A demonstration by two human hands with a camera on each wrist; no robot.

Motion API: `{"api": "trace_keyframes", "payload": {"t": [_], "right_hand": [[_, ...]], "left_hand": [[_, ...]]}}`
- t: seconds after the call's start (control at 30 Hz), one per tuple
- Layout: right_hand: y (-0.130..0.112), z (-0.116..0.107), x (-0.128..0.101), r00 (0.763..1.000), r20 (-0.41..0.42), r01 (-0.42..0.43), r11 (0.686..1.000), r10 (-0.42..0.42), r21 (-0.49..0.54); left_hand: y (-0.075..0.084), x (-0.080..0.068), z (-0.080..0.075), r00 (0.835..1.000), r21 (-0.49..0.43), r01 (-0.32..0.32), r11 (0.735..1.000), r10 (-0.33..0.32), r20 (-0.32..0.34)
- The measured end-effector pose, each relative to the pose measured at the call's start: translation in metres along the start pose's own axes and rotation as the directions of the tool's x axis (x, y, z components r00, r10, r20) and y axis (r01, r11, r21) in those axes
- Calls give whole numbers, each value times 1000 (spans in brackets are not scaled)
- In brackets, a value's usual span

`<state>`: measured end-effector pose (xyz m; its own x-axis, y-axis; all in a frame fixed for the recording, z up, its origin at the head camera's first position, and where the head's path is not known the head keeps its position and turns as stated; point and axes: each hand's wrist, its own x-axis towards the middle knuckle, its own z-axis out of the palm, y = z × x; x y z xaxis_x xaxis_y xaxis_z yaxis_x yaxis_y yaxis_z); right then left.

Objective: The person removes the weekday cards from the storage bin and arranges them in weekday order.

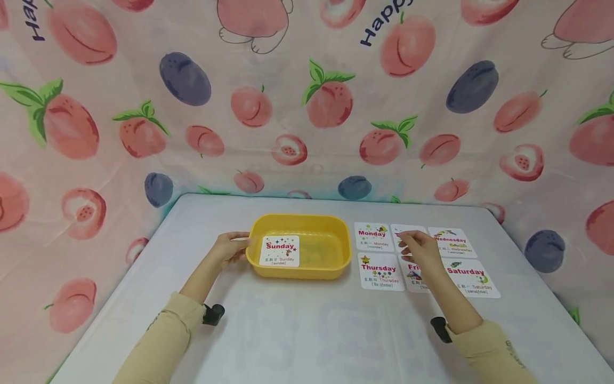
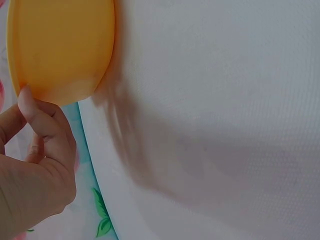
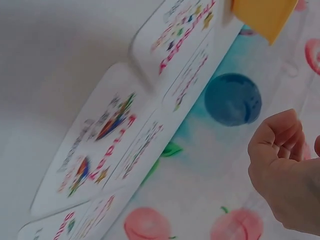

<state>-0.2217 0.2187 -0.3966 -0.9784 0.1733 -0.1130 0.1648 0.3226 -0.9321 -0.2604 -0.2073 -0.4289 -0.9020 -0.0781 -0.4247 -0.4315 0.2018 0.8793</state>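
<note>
Our left hand (image 1: 229, 248) rests against the left end of the yellow tray (image 1: 336, 266), fingers loosely bent with the tips on its rim; in the left wrist view the fingertips (image 2: 30, 107) touch the tray's outer wall (image 2: 60, 45) without wrapping it. Inside the tray, at its left side, lies the Sunday card (image 1: 280, 251), face up.

To the right of the tray, six cards lie in two rows on the white table (image 1: 307, 330). Monday (image 1: 373, 236) and Thursday (image 1: 381, 271) sit nearest the tray. Our right hand (image 1: 419, 248) hovers over the middle column, fingers curled down onto the top middle card (image 1: 405, 231), whose word it hides; we cannot tell whether it has the card pinched yet. The Friday card (image 1: 413, 274) lies partly under the wrist. Wednesday (image 1: 452, 241) and Saturday (image 1: 471, 278) are furthest right.

The cards lie flat and close together, so we judge that fingertips could drag a neighbour askew or lift two at once. The tray is only touched, so a nudge might slide it.
</note>
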Motion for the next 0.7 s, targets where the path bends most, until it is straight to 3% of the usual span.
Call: {"api": "trace_keyframes", "payload": {"t": [0.7], "right_hand": [[-37, 91, 4, 975, 218, 13, 988, -46, 151]], "left_hand": [[0, 1, -1, 1000, 10, 3, 1000, -3, -3]]}}
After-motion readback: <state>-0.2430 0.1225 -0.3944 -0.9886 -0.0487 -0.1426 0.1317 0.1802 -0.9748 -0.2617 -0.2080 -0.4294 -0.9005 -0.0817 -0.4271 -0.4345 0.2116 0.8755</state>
